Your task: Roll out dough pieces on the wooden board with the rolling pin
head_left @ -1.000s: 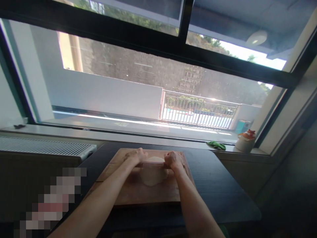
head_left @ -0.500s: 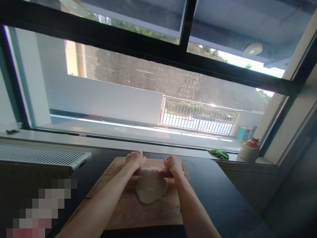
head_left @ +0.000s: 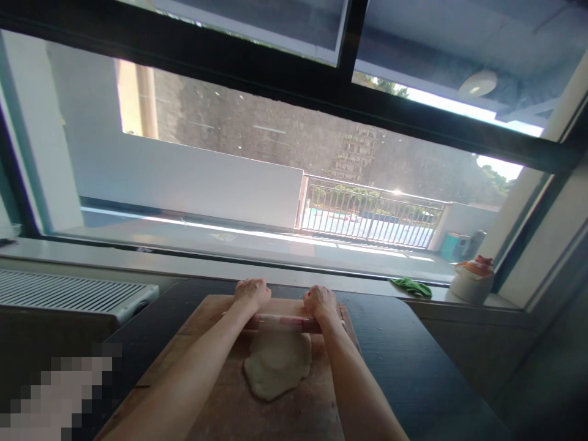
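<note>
The left hand (head_left: pixel 252 293) and the right hand (head_left: pixel 320 301) are both curled over a rolling pin (head_left: pixel 280 323), one near each end. The fingers bend down on the far side and their tips are hidden, so I cannot tell if they are wrapped tight around it or just pushing on it. The hands are apart, and the middle of the pin shows between them, with red marks on it. A bit of the pin pokes out past each hand.

A flat piece of dough (head_left: pixel 278 361) lies on the near side of the pin, below the gap between the hands. Its far edge meets the pin, and its near edge is bumpy. Under the hands, the pin and the dough is a wooden board (head_left: pixel 234 413). The board is on a dark table (head_left: pixel 399 355), which spreads out to the right of the right hand.

Beyond the hands is a pale windowsill (head_left: pixel 275 274). On it, to the right of the right hand, are a crumpled green cloth (head_left: pixel 413 287) and a pale pot (head_left: pixel 472 286) with an orange-brown top. A white radiator (head_left: pixel 78 293) is well to the left of the left hand.
</note>
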Demonstrator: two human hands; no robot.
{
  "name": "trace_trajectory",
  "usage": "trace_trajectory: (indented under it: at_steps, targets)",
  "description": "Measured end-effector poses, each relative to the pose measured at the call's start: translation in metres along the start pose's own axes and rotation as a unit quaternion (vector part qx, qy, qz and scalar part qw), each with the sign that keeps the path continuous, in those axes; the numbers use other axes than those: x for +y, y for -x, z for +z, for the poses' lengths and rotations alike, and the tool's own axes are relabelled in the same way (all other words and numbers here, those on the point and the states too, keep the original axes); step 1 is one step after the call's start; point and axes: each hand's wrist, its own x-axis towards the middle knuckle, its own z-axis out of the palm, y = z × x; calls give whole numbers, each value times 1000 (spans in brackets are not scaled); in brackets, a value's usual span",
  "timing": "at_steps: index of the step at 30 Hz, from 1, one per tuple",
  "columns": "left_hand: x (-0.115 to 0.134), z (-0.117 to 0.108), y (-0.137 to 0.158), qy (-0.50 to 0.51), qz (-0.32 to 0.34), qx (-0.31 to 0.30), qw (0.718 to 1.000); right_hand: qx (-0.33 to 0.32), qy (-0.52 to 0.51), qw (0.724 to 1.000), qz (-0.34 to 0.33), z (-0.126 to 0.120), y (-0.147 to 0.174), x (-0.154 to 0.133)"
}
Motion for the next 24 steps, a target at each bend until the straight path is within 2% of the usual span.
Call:
trace_trajectory:
  at_steps: [6, 11, 15, 20, 24]
  targets:
    - [-3, -4, 15, -5, 11, 50, 999, -3, -2, 1000, 4, -7, 18, 1]
    - [-6, -13, 43, 14, -2, 47, 999, 6, -8, 1000, 0, -16, 47, 0]
    - [-9, -14, 68, 28, -20, 30, 999, 45, -10, 999, -2, -20, 79, -1]
    - [-13, -9, 103, 14, 20, 65, 998, 79, -11, 997, 3, -19, 123, -2]
    - [-18, -9, 133, 14, 76, 112, 991, 138, -11, 990, -10, -15, 148, -3]
